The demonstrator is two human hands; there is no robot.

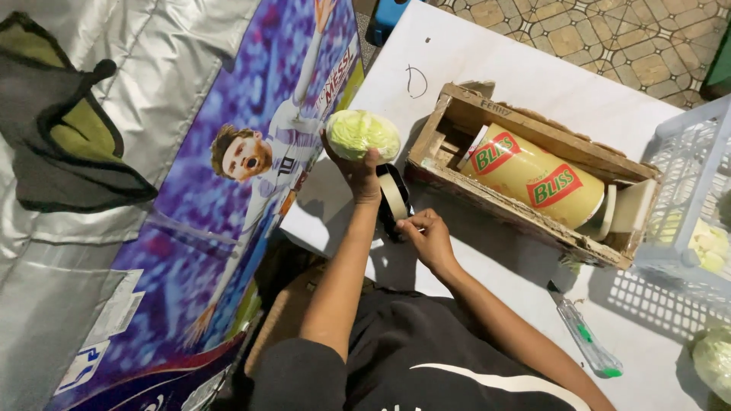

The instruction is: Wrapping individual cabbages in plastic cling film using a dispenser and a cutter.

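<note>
Now, far L: grey-and-olive cloth (57,122) lying on a silver sheet (183,46). Next to it a big purple printed banner (190,251) w/ a footballer picture, running top to bottom beside the table edge.

L hand (358,171): raised over the white table (518,68), fingers clamped from below around a pale green cabbage head (364,134) in clear wrap. Cabbage is held up off the surface, just L of the wooden box.

Below/right of the L wrist: tape roll (394,196) standing on edge in a black holder, on the table. R hand (428,232) is just beside it, fingers pinched together at the roll's lower edge; what exactly is pinched, can't tell, too small.

Centre-R: rough wooden box (525,125) on the table, holding a large yellow roll of film (533,176) w/ red-green print, lying on its side along the box.

R of my R forearm: clear utility knife w/ green parts (585,339) flat on the table, apart from both hands.

Far R: white plastic basket (685,160) w/ pale veg inside; another wrapped cabbage (716,361) at the bottom R corner. Patterned tile floor (609,34) past the table, top.
</note>
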